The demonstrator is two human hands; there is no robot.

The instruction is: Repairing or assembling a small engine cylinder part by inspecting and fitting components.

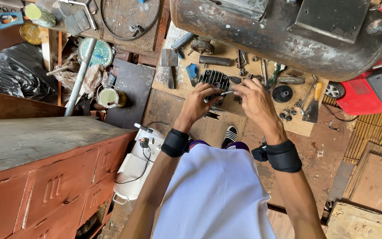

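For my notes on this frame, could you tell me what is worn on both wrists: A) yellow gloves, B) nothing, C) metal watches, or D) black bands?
D: a black band wraps the left wrist and another the right wrist, behind the bare left hand and right hand.

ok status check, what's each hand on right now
Left hand and right hand raised together, both pinching a thin metal tool. Finned cylinder head on the board below. Nothing between hands and parts.
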